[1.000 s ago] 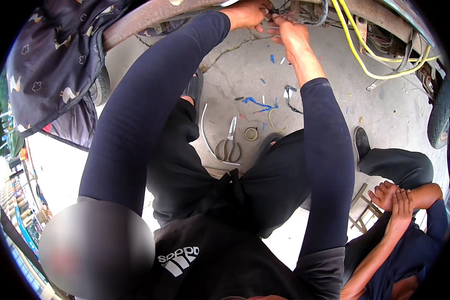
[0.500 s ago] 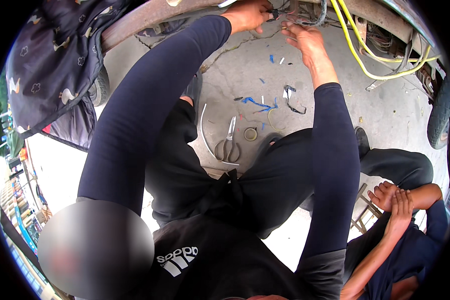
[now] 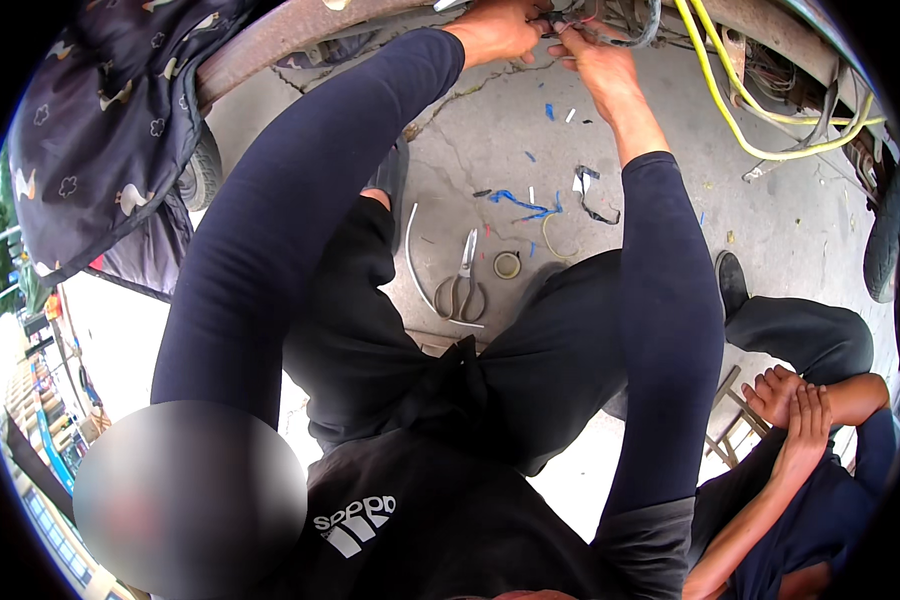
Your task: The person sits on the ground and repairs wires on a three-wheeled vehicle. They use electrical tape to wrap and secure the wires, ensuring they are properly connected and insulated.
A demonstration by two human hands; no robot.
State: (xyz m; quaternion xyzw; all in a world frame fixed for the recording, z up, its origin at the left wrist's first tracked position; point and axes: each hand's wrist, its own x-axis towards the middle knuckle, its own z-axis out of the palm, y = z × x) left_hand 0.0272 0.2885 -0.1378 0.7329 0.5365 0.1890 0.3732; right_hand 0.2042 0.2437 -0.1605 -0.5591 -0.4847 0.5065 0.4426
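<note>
At the top of the head view, my left hand (image 3: 500, 32) is closed on a dark wire bundle (image 3: 558, 17) under a rusty metal frame. My right hand (image 3: 602, 68) comes up beside it, its fingertips bent together against the same wires; whatever sits between them is too small to make out. Thin red wires and a grey sheathed cable (image 3: 651, 22) run just above my right fingers. On the ground below lie scissors (image 3: 462, 285) with dark handles, a roll of tape (image 3: 507, 265) and a curved white tube (image 3: 414, 255).
Blue scraps (image 3: 518, 203) and a black strip (image 3: 592, 200) litter the concrete. A yellow cable loop (image 3: 730, 110) hangs at the upper right near a tyre (image 3: 880, 245). A patterned dark cover (image 3: 100, 130) drapes at the left. Another person's hands (image 3: 795, 400) rest crossed at the lower right.
My right hand has moved up and left, bringing its fingertips to the wires by my left hand. My left hand stays nearly in place. The view has shifted slightly.
</note>
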